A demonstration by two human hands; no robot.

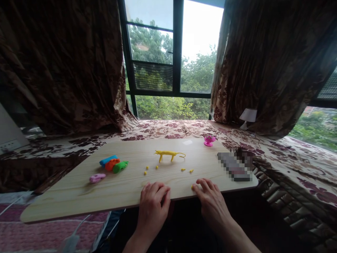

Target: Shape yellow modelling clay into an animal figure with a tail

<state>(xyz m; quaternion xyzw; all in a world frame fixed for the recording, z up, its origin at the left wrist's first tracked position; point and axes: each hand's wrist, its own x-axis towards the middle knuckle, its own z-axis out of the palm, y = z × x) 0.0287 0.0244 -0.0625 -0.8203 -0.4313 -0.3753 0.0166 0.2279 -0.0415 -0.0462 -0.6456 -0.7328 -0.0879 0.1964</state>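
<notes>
A yellow clay animal figure [168, 154] stands on four-legged form mid-table, its long thin tail curling to the right. Loose small yellow clay bits lie in front of it, some to the left [145, 173] and two more [191, 171] to the right. My left hand [154, 200] rests on the table's near edge, fingers curled together and thumb against the index finger; I see nothing in it. My right hand [210, 196] is also at the near edge, with its thumb and index fingertips on a tiny yellow clay piece [192, 187].
Blue [107, 160], orange [112, 164] and green [120, 167] clay lumps touch at the left, with a pink lump [97, 178] nearer. A pink clay figure [209, 140] stands at the back right of the wooden table [84, 189]. A blurred dark object [234, 167] lies at the right edge.
</notes>
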